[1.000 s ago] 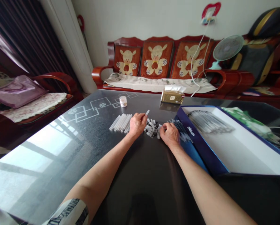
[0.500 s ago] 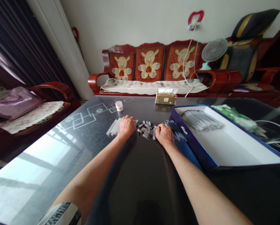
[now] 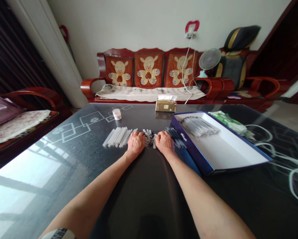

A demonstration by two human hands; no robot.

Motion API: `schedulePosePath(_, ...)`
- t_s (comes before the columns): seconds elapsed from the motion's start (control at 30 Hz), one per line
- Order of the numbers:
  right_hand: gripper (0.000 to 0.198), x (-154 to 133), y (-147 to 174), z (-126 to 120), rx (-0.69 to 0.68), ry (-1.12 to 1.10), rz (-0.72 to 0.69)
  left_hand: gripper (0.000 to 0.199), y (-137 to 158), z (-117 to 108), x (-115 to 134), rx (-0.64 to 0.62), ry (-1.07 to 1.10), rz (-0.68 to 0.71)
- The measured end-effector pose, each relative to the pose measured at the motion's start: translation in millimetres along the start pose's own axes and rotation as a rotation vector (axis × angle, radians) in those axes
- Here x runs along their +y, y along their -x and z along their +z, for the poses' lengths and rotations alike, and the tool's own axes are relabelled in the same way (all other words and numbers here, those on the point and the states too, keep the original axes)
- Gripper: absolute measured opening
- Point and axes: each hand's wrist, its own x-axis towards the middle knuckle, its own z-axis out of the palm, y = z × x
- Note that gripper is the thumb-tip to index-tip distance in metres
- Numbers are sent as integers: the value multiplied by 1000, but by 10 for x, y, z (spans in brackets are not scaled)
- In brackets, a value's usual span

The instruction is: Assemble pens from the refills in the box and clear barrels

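Observation:
My left hand [image 3: 136, 142] rests on the dark table with its fingers curled down, between a row of translucent white pen barrels [image 3: 115, 137] and a heap of small grey pen caps [image 3: 149, 136]. Across the heap, my right hand [image 3: 164, 142] is also curled, its fingertips beside a pale cap [image 3: 154, 140] at the heap's right edge. What either hand pinches is hidden by the fingers. Thin dark-tipped pen refills [image 3: 179, 141] lie just right of my right hand, partly covered by it.
A shallow blue box [image 3: 193, 146] with a white inside holds a bundle of pens [image 3: 201, 126]. Behind stand a small white cup [image 3: 117, 114] and a tissue box [image 3: 166, 104]. A green-white packet [image 3: 228, 122] and white cables [image 3: 294, 179] lie at the right.
The view has turned rightward, so everything sits further left. My left hand has shifted right, off the barrels and against the caps. My right hand stays by the caps and refills.

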Motion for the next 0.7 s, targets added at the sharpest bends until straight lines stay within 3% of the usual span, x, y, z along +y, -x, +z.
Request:
schedulePosePath(0.1, 11, -5, 35, 4, 16, -46, 5, 35, -20, 24, -9, 33, 16, -18)
schedulePosePath(0.2, 14, -91, 17, -102, 52, -138, -80, 35, -13, 21, -15, 60, 37, -10)
schedulePosePath(0.33, 19, -153, -315, -522, 223, -226, -161, 34, 5, -3, -16, 66, 57, -29)
schedulePosePath(0.43, 20, 109, -686, -873, 305, -154, -85, 34, 8, -5, -21, 81, 71, -28)
schedulePosePath(0.57, 13, 756, -918, -1030, -19, 43, 215, 33, -4, 21, -32, 91, 74, 3)
schedulePosePath(0.7, 28, 1138, -884, -892, -85, 81, 299, 30, -16, 54, -42, 86, 85, 10)
